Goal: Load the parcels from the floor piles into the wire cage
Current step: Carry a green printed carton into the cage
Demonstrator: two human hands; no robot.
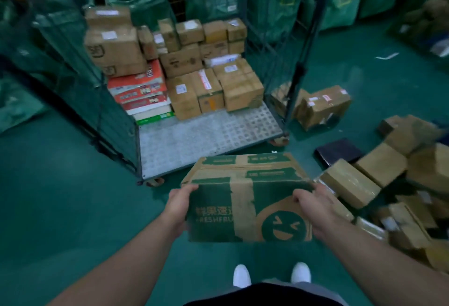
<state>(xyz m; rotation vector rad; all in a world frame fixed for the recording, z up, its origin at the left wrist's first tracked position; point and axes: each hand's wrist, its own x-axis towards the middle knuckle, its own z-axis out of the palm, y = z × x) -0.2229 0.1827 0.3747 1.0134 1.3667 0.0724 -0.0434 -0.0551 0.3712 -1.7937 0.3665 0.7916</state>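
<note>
1. Green-printed fruit carton (247, 198): carried in the air ahead of the body, over the green floor, just short of the wire cage (80, 92) and not yet inside.
2. Left hand (178, 208): gripping the carton's left end, thumb hooked over the top edge. Right hand (313, 208): gripping the right end, fingers curled onto the near face.
3. Grip risk: clamped from the ends only, with no support visible beneath; likely to slide down on any slackening of the squeeze. Creased tape on the near face, possibly a weak seam.
4. Placement risk: only the front strip of the perforated deck (194, 138) bare; liable to overhang the lip and tip out if set too far forward.
5. Stack risk: stacked parcels (184, 62) at the back, uneven in height; apt to topple if shoved by the incoming carton.
6. Cage risk: caster (154, 181) under the front corner; may roll away under a hard push.
7. Footing risk: floor pile (388, 184) close on the right; easy to catch with a foot during the step forward.
</note>
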